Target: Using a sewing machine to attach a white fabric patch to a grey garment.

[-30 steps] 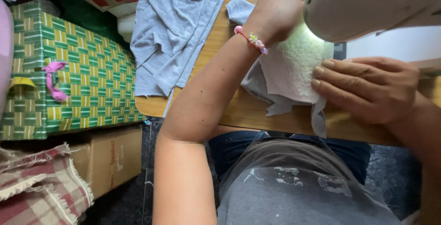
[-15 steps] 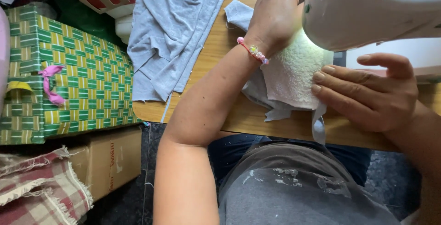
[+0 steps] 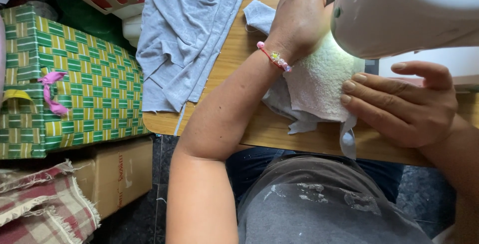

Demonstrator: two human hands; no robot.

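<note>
Green and yellow woven bag [image 3: 70, 84] fills the far left, with a pink ribbon [image 3: 52, 92] tied at its side; below it sit a cardboard box [image 3: 122, 174] and a frayed red plaid cloth [image 3: 40, 209]. Next comes a loose grey cloth [image 3: 187, 34], draped over the left end of the wooden table [image 3: 249, 124] and hanging past its edge. Further right, the left hand [image 3: 299, 17], wearing a beaded bracelet [image 3: 273, 57] at the wrist, lies knuckles up on the white towel piece [image 3: 322, 82]; whether its fingers are flat or curled on the fabric cannot be told. The towel piece lies on the table with grey fabric under it, partly beneath the white sewing machine [image 3: 409, 9]. At the right, the right hand [image 3: 404, 104] is open, fingertips pressing flat on the towel piece's right edge, thumb lifted free.
</note>
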